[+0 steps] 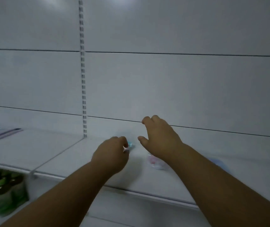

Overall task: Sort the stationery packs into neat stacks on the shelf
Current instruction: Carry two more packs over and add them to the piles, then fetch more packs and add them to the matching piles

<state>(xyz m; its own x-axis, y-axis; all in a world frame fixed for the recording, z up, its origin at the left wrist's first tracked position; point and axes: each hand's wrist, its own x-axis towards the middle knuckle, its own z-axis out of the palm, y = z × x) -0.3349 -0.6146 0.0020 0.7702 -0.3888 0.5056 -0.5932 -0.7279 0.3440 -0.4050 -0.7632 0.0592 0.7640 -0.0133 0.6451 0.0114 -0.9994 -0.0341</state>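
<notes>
Both my arms reach over a white shelf [82, 163]. My left hand [111, 153] has its fingers curled round a small clear pack with a bluish tint [130, 145], most of it hidden behind the fingers. My right hand [158, 136] hovers just to the right with loosely bent fingers and holds nothing. Under my right wrist lies a clear pack with pink and white contents [155, 162] on the shelf. A blurred bluish pack [219, 163] lies further right, partly behind my right forearm.
Flat purple-and-white packs [0, 132] lie at the far left of the neighbouring shelf bay. A slotted upright [82, 71] divides the white back panels. Dark bottles with green labels [1, 194] stand on the lower shelf at bottom left.
</notes>
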